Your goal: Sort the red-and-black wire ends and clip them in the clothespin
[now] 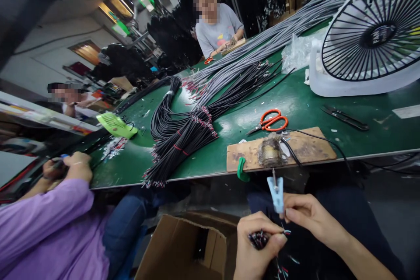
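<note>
left hand (252, 250) grips a cable bundle (258, 239), pinched wire ends (287, 232) pointing toward the right hand (306, 215), half-curled, its hold unclear.

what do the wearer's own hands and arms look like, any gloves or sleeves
The left hand and right hand are both gloveless, with no rings visible. The right forearm shows no sleeve, watch or bracelet; the left forearm is out of frame.
</note>
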A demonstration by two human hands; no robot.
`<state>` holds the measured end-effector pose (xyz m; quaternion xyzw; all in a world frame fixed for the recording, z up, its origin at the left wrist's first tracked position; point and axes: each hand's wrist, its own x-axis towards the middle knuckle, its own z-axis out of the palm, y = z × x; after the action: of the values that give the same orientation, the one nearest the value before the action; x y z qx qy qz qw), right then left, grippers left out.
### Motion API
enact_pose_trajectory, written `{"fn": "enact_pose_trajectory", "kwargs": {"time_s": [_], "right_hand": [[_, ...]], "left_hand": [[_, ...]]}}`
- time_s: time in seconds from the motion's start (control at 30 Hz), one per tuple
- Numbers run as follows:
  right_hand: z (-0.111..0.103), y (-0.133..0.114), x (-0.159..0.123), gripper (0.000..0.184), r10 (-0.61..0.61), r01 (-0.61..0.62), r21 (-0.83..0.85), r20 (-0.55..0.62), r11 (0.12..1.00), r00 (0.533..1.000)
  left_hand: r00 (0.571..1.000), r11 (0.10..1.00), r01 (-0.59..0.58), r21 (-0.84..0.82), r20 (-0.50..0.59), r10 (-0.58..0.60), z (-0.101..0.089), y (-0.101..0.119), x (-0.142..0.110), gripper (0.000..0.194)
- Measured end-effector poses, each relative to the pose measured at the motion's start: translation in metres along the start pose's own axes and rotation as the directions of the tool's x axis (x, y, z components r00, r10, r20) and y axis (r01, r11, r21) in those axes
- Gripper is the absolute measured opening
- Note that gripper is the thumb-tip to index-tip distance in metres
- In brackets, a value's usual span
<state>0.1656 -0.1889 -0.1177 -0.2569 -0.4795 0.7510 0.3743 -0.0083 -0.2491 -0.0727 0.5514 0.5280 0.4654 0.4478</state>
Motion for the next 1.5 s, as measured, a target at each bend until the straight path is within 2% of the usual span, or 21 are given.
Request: {"fn": "enact_pose_trajectory", "kwargs": {"time_s": [0.07, 0.17, 0.3, 0.4, 0.47, 0.53, 0.6, 0.67, 0.73, 0.87, 1.07, 1.3, 1.5], "right_hand": [[0.006, -0.004, -0.003, 0.030, -0.040, 0.040, -0.001, 0.043, 0.999, 0.998], [0.010, -0.008, -0.006, 0.030, -0.068, 0.071, -0.076, 0.033, 0.995, 0.997], [0.009, -0.012, -0.001, 0.034, -0.069, 0.058, -0.173, -0.059, 0.983, 0.996], [0.007, -0.017, 0.012, 0.041, -0.070, 0.038, -0.168, -0.189, 0.985, 0.979], [0.008, -0.019, 0.021, 0.045, -0.067, 0.038, -0.132, -0.226, 0.991, 0.972], [0.011, -0.018, 0.029, 0.050, -0.021, 0.019, -0.013, -0.183, 1.000, 0.983], [0.017, -0.016, 0.034, 0.053, 0.035, -0.017, 0.180, -0.101, 0.983, 0.994], [0.022, -0.013, 0.038, 0.053, 0.044, -0.024, 0.341, -0.052, 0.940, 0.998], [0.025, -0.011, 0.041, 0.050, 0.022, 0.003, 0.413, -0.055, 0.911, 0.998], [0.027, -0.009, 0.044, 0.049, 0.009, 0.023, 0.434, -0.071, 0.901, 0.997], [0.026, -0.006, 0.043, 0.050, 0.025, 0.001, 0.463, -0.051, 0.887, 0.998], [0.016, 0.010, 0.041, 0.057, 0.077, -0.042, 0.473, -0.055, 0.880, 0.996], [0.009, 0.013, 0.025, 0.046, 0.032, -0.009, 0.372, -0.055, 0.928, 0.998]], "left_hand": [[1.000, 1.000, 0.010, 0.009, 0.029, -0.010, 0.000, -0.001, 0.000, 0.008], [0.999, 0.998, 0.037, 0.041, 0.012, -0.038, 0.001, -0.002, 0.000, 0.015], [0.998, 0.994, 0.041, 0.103, -0.046, -0.037, 0.002, -0.002, 0.001, 0.015], [0.994, 0.997, -0.012, 0.070, -0.103, 0.019, 0.002, 0.000, 0.000, 0.016], [0.992, 0.999, -0.019, 0.046, -0.126, 0.025, 0.003, 0.002, 0.000, 0.017], [0.990, 1.000, -0.011, 0.027, -0.144, 0.015, 0.004, 0.001, 0.001, 0.016], [0.984, 1.000, -0.027, -0.003, -0.178, 0.026, 0.006, -0.001, 0.002, 0.017], [0.982, 0.999, -0.021, -0.031, -0.186, 0.015, 0.007, -0.004, 0.004, 0.016], [0.983, 0.999, 0.018, -0.050, -0.180, -0.026, 0.007, -0.006, 0.006, 0.015], [0.982, 0.993, 0.097, -0.066, -0.158, -0.106, 0.007, -0.002, 0.009, 0.017], [0.977, 0.983, 0.150, -0.111, -0.137, -0.164, 0.007, 0.004, 0.012, 0.021], [0.981, 0.989, 0.126, -0.083, -0.135, -0.136, 0.008, -0.005, 0.004, 0.021], [0.988, 0.989, 0.130, -0.069, -0.074, -0.135, 0.002, -0.002, -0.001, 0.022]]}}
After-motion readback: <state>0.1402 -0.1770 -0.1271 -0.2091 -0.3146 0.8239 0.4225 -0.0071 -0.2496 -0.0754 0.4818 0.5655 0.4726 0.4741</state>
